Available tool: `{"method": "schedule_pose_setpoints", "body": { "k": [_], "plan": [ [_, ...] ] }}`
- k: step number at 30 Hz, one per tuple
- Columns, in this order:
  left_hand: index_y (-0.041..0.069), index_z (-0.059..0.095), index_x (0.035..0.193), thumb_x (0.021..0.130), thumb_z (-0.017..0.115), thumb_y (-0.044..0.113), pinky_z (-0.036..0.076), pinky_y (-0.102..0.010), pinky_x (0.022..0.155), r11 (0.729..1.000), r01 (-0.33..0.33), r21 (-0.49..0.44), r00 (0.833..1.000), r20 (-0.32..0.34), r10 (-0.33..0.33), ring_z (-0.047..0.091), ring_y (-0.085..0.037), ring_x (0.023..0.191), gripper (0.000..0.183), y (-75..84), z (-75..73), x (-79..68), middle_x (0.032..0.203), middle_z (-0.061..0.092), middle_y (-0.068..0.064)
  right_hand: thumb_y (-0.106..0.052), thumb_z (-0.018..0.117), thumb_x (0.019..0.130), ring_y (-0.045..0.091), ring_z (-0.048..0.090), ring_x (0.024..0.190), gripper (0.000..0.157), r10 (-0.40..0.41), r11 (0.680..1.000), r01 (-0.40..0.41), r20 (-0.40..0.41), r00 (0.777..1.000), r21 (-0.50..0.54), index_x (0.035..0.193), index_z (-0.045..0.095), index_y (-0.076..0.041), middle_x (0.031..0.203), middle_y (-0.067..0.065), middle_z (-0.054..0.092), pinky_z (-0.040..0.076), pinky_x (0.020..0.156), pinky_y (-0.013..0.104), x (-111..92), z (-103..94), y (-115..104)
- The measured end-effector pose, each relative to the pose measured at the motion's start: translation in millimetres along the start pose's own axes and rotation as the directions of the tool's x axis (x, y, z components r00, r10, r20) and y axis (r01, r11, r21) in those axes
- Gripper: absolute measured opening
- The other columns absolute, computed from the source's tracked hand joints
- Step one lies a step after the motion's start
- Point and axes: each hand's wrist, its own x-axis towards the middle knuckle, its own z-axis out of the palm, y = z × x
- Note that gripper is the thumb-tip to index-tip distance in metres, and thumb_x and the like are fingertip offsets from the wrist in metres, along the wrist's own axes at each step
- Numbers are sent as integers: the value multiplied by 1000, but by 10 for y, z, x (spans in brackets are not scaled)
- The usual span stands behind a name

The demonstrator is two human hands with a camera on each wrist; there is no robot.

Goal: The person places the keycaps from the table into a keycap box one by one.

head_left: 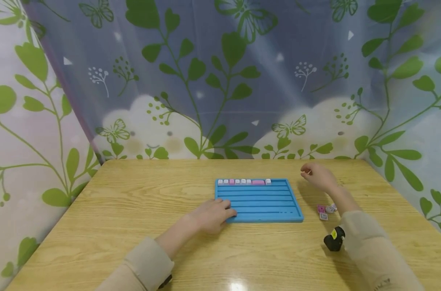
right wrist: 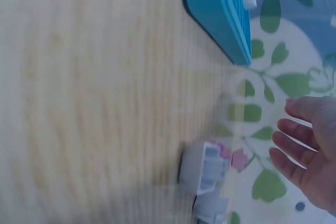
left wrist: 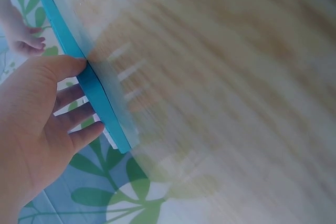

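A blue ridged tray [head_left: 258, 204] lies on the table, with a row of white keycaps [head_left: 237, 182] and pink keycaps [head_left: 258, 182] along its back groove. At its front left corner rests my left hand [head_left: 211, 216], thumb and fingertips on the rim. The left wrist view shows those relaxed fingers [left wrist: 71, 98] across the blue edge. Off the tray's right side my right hand [head_left: 319, 176] hovers, fingers loosely bent and apart, nothing visible between them. Below it lie several loose keycaps [head_left: 323, 216], white and pink; the right wrist view shows a white keycap [right wrist: 202, 169] up close.
The wooden table [head_left: 140, 190] extends around the tray and meets a patterned curtain [head_left: 206, 81] at the back. A black wrist device [head_left: 334, 239] sits by the right sleeve [head_left: 369, 238], close to the loose keycaps.
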Motion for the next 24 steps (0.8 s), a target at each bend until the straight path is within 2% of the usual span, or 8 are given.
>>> {"method": "schedule_pose_setpoints", "body": {
  "k": [6,10,18,24],
  "plan": [
    [18,56,125,92,56,21,43,-27,76,1000,-2,-5,1000,3,2,46,-14,84,32,-5,2,-6,100,50,0,-11,48,95,50,46,107,32,85,996,-84,12,996,-31,117,53,11,119,34,47,39,86,58,12,-34,113],
    [18,56,125,93,56,21,43,-27,76,1000,-4,-10,1000,2,4,45,-14,84,32,-3,-9,-11,100,50,0,-8,49,93,53,43,108,32,91,993,-89,20,996,-80,118,52,13,122,36,43,37,87,59,45,-22,164],
    [19,56,125,93,56,22,43,-26,78,1000,0,-9,1000,4,0,45,-13,86,33,-4,8,-6,101,50,1,-3,46,91,52,47,104,31,64,981,-44,101,993,-189,114,52,17,111,37,51,38,90,56,93,57,219],
    [20,56,125,93,56,22,43,-26,77,1000,4,-5,1000,5,-4,44,-13,85,33,-8,17,-6,101,50,1,-3,51,89,47,51,96,25,19,970,5,95,995,-242,105,57,17,97,31,55,42,84,53,67,91,184]
  ]
}}
